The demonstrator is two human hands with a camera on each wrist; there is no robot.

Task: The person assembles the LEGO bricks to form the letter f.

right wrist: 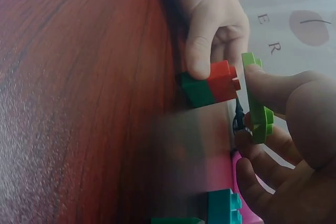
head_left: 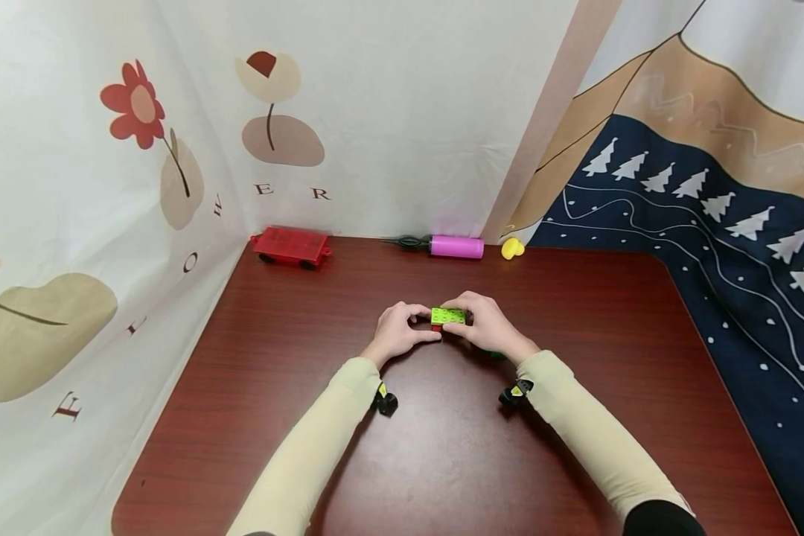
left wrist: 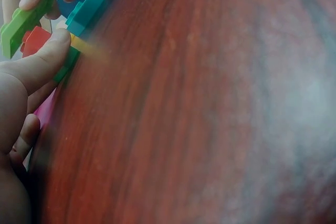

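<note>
Near the middle of the table, my left hand [head_left: 397, 331] pinches a red toy brick [right wrist: 222, 81] stacked on a dark green brick [right wrist: 198, 91]. My right hand [head_left: 485, 324] holds a flat lime-green building brick [head_left: 448, 316] between thumb and fingers. In the right wrist view a narrow gap parts the lime brick from the red brick's studs. A teal brick [right wrist: 223, 206] lies on the table near my right hand. Something yellow [left wrist: 84, 47] shows as a blur beyond my left thumb in the left wrist view.
Along the table's back edge lie a red toy wagon [head_left: 291, 246], a magenta hand pump [head_left: 456, 247] with a black end, and a small yellow object [head_left: 512, 249]. A green piece [head_left: 497, 355] shows partly under my right wrist. Printed cloth [head_left: 402, 112] hangs behind the table [head_left: 429, 461].
</note>
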